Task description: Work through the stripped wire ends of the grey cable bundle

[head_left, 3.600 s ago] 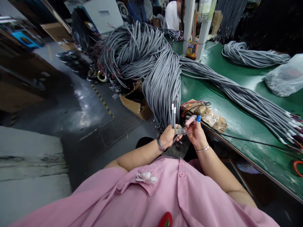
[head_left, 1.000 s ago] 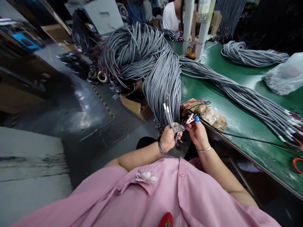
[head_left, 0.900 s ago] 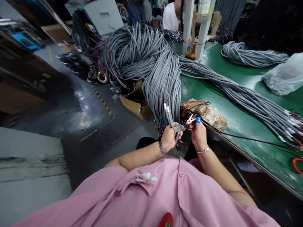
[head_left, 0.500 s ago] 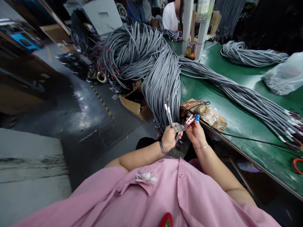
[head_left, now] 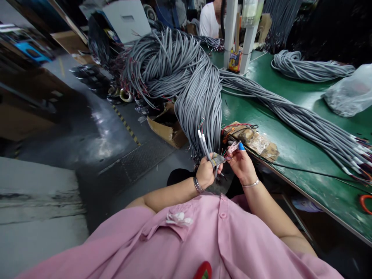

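Note:
My left hand (head_left: 205, 173) is closed round grey cables (head_left: 205, 145) with white ends; its thumb area has a grey covering with a yellow mark. Thin coloured wires (head_left: 226, 155) fan out between my two hands. My right hand (head_left: 243, 166), with a blue cover on one fingertip, pinches a small pink clip-like tool (head_left: 233, 148) beside these wires. Behind my hands a thick bundle of grey cables (head_left: 200, 100) hangs over the table's edge.
A green table (head_left: 293, 155) on the right bears a long cable bundle (head_left: 290, 112), a taped cardboard piece (head_left: 258, 143) and a plastic bag (head_left: 350, 93). An open carton (head_left: 162, 130) stands on the floor. Across the table is a person in white (head_left: 208, 21).
The cable ends in my left hand have tilted slightly left. The wires between my hands are more spread out, and my right wrist has shifted a little right and the pink tool has turned.

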Action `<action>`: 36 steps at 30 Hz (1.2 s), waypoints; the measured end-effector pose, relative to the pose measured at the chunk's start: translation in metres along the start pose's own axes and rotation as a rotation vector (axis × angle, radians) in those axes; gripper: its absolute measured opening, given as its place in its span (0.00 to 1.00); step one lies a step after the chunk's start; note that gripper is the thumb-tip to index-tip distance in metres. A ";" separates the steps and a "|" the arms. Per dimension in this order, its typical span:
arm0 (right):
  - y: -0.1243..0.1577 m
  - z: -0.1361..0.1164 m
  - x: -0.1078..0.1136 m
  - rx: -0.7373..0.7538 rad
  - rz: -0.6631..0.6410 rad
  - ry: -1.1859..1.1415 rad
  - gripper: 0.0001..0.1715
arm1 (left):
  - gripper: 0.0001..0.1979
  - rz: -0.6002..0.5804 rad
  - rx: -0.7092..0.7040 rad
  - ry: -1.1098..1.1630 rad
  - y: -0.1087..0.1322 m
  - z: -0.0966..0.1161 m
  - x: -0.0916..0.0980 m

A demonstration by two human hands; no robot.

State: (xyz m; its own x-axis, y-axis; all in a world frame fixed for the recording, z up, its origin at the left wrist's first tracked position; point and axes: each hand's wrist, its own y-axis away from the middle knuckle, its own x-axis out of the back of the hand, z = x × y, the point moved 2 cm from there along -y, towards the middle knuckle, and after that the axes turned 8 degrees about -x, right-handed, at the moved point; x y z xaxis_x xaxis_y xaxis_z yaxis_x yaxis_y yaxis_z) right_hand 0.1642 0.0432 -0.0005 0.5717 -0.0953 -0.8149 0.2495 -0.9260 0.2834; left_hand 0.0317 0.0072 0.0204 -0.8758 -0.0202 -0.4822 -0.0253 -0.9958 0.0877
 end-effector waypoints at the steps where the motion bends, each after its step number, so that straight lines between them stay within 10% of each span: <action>1: 0.000 0.000 0.000 0.009 0.005 0.002 0.14 | 0.10 0.007 0.002 0.004 0.000 0.000 0.000; 23: -0.003 0.003 -0.006 0.052 0.051 0.001 0.12 | 0.12 0.054 0.026 -0.010 -0.007 -0.007 -0.006; 36: 0.011 -0.009 0.005 -0.164 -0.030 0.188 0.30 | 0.15 0.018 0.013 -0.051 0.003 -0.001 0.005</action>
State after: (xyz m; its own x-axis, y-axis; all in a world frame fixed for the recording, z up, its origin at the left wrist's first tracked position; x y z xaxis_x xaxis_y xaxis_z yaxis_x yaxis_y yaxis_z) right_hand 0.1766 0.0356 0.0030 0.6936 0.0149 -0.7202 0.3829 -0.8545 0.3511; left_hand 0.0279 0.0039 0.0173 -0.8994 -0.0336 -0.4358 -0.0148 -0.9941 0.1072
